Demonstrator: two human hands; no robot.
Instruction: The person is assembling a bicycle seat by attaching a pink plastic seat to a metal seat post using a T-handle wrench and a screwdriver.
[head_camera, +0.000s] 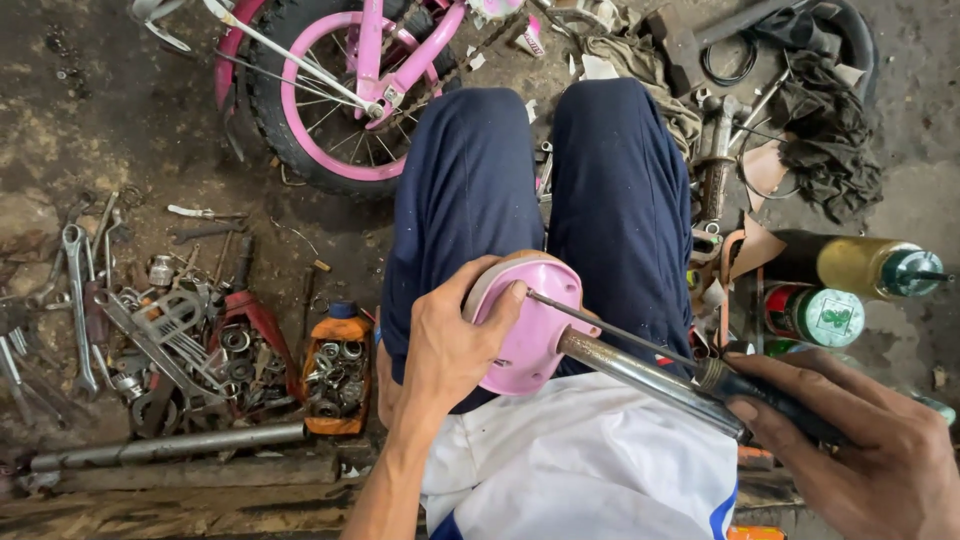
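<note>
Up close, pink saddle (528, 325) in left hand (447, 345), screwdriver (700, 372) in right hand (870, 450)

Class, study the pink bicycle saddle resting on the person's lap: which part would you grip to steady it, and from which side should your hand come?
Probably grip the pink saddle by its curved left rim, coming from the left, as the left hand does. The underside faces up, the metal seat post sticks out to the right, and the screwdriver in the right hand works from that side, so the left stays free.

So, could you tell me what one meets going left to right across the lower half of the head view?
Wrenches → orange container of nuts → left hand → pink saddle → screwdriver → right hand.
</note>
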